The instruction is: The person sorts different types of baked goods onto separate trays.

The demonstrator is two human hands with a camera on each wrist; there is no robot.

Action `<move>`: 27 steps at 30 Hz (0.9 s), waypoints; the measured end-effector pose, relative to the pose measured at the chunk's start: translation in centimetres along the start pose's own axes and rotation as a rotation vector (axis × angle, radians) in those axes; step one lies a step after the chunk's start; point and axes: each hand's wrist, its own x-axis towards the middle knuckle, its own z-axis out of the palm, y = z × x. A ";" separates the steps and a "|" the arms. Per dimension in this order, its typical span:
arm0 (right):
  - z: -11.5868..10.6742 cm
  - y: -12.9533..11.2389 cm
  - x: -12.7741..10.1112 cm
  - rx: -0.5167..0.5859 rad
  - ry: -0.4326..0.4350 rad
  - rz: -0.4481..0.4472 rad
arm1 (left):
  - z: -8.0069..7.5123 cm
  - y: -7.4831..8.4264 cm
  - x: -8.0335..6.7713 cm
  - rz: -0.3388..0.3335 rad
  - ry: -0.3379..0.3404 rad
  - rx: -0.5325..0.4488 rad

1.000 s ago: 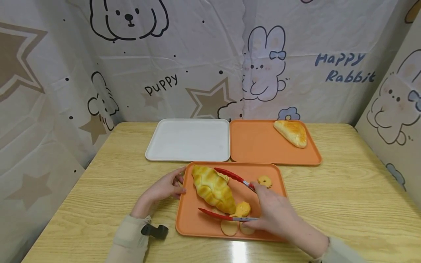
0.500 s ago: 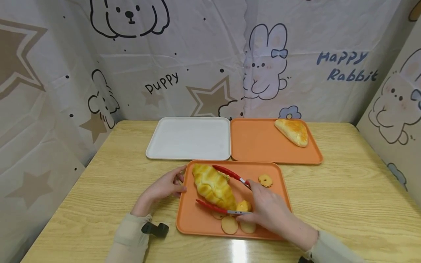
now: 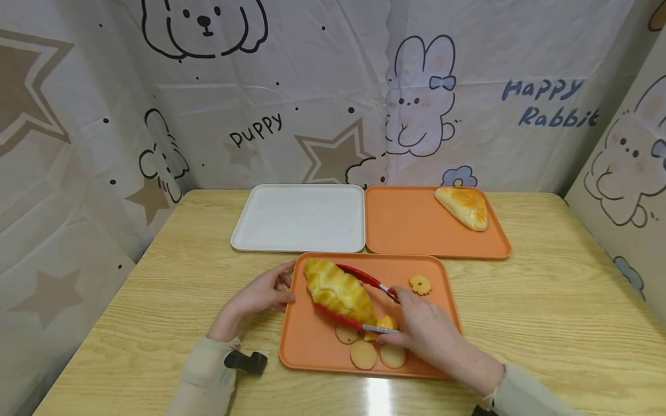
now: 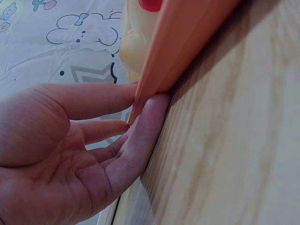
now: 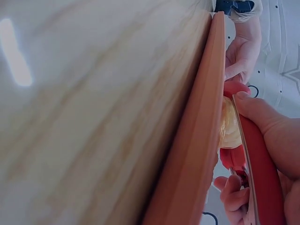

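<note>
On the near orange tray (image 3: 307, 352) lies a long ridged yellow bread loaf (image 3: 338, 292), slanting from upper left to lower right. My right hand (image 3: 432, 332) holds red-tipped tongs (image 3: 340, 317), one arm along each side of the loaf, seemingly touching it. Whether the loaf is off the tray I cannot tell. My left hand (image 3: 265, 293) grips the tray's left edge; in the left wrist view the thumb and fingers (image 4: 150, 119) pinch its rim. Round cookies (image 3: 363, 355) lie below the loaf, and a yellow piece (image 3: 386, 323) is partly hidden by the tongs.
Behind stand a bare white tray (image 3: 299, 216) and a second orange tray (image 3: 400, 222) with a triangular pastry (image 3: 463, 208) at its right end. A flower-shaped cookie (image 3: 420, 284) lies at the near tray's upper right. Printed cloth (image 3: 333, 86) hangs around the table.
The tongs have closed in: their lower arm has moved up against the loaf. My right hand has shifted slightly left, while my left hand stays at the tray's edge.
</note>
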 end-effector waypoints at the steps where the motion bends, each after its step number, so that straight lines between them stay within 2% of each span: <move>1: 0.0 0.0 0.0 -0.002 -0.001 -0.001 | 0.0 0.0 0.0 0.001 -0.001 -0.001; 5: -0.2 0.0 -0.1 0.005 -0.010 -0.006 | 0.0 0.1 0.0 0.001 -0.002 -0.003; 12: -0.8 -0.1 0.0 0.070 -0.066 0.043 | 0.0 0.0 0.0 -0.004 0.001 -0.001; 23: -1.9 1.2 0.3 0.047 -0.042 0.084 | 0.1 0.2 -0.1 -0.013 0.010 -0.013; 27: -2.4 2.0 0.4 0.023 -0.015 0.070 | 0.1 0.3 -0.1 -0.018 0.012 -0.013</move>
